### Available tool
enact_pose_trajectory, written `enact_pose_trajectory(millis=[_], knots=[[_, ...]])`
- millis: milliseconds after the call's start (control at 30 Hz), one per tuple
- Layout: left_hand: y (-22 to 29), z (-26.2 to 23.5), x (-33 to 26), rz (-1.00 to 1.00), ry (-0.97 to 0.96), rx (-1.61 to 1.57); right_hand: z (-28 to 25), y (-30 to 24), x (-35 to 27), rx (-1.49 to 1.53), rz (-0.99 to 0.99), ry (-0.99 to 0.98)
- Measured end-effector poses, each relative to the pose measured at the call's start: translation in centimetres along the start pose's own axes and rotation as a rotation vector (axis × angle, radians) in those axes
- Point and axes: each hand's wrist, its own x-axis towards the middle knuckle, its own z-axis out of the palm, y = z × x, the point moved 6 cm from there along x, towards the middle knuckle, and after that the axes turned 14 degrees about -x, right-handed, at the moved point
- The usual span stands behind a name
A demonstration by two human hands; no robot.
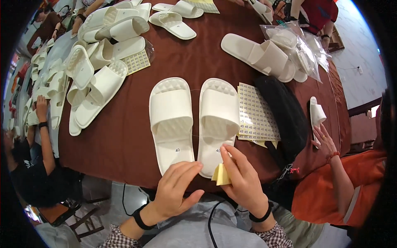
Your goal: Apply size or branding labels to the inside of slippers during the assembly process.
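Two white slippers lie side by side in front of me, heels toward me: the left slipper [171,105] and the right slipper [218,108]. A small printed sticker [178,150] sits on the left insole, and a like sticker [217,151] shows on the right one. My right hand [245,180] reaches over the right slipper's heel, its index fingertip by that sticker. A folded piece of yellow sticker paper [222,175] is held in its fingers. My left hand [173,195] hovers at the left slipper's heel, thumb apart from the fingers, holding nothing.
Yellow sticker sheets [257,113] and a black pouch [283,115] lie right of the pair. White slippers [99,93] are piled at the left on the brown tablecloth [186,58]. Bagged slippers [300,49] lie far right. A co-worker's hand [324,140] touches a slipper at right.
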Motion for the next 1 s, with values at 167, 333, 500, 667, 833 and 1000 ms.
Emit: enact_pose_trajectory(millis=[167, 333, 500, 667, 833, 1000], knots=[[-0.4, 1.8, 0.7, -0.432, 0.077, -0.602, -0.4, -2.3, 0.5, -0.007, -0.193, 0.054], [-1.4, 1.5, 0.1, -0.523, 0.244, -0.68, -2.2, 0.3, -0.8, 0.269, 0.099, 0.06], [-1.8, 1.4, -0.5, -0.526, 0.165, -0.457, -0.9, 2.3, -2.4, 0.451, 0.247, 0.018], [-1.4, 1.7, 0.0, -0.332, 0.123, -0.67, -1.0, 2.1, -2.8, 0.434, 0.184, 0.269], [-1.5, 3.0, -0.4, -0.577, 0.096, -1.293, -1.4, 0.4, -2.5, 0.135, -0.069, 0.421], [-1.3, 2.8, 0.0, -0.622, 0.087, -1.194, -0.4, 0.5, -2.8, 0.142, -0.104, 0.436]])
